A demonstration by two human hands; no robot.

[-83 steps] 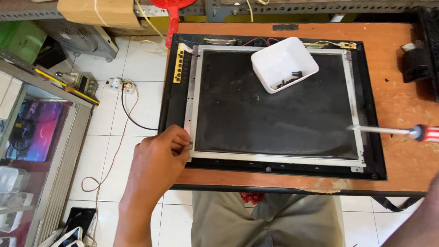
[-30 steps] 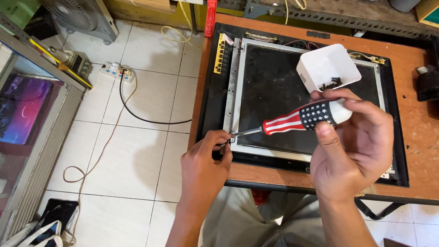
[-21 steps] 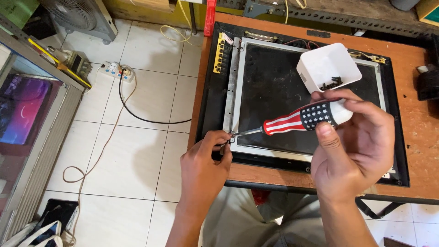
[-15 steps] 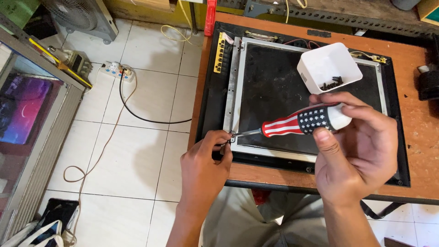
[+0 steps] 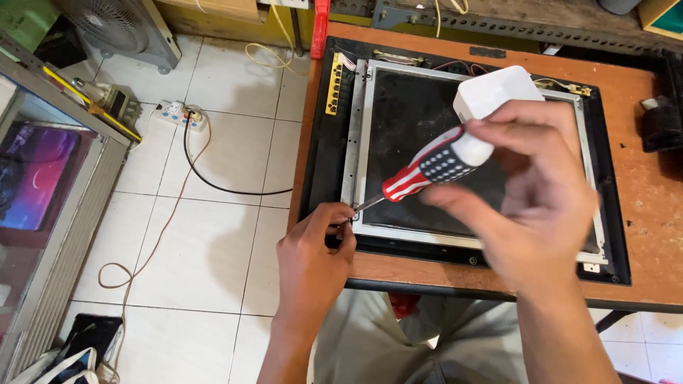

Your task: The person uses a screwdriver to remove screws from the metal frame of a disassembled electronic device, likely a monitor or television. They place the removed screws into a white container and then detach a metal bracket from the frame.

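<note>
A flat screen panel (image 5: pixel 420 121) with a metal frame lies face down in a black bezel (image 5: pixel 324 153) on the brown table. My right hand (image 5: pixel 530 195) grips a screwdriver (image 5: pixel 430 166) with a red, white and blue handle, and the hand looks motion-blurred. Its tip touches the near left corner of the metal frame. My left hand (image 5: pixel 313 259) pinches at that same corner, fingertips around the tip of the screwdriver. A small white tray (image 5: pixel 494 89) sits on the panel, partly hidden behind my right hand.
The brown table (image 5: pixel 654 242) ends just past the bezel on the left. On the white tile floor lie a power strip (image 5: pixel 181 115) and a black cable (image 5: pixel 213 181). A fan (image 5: pixel 117 28) and a glass cabinet (image 5: pixel 43 192) stand at left.
Earlier my right hand held the screwdriver out at the right; now its tip is at the near left corner, where my left hand stays. In the last second the right hand has shifted on the handle.
</note>
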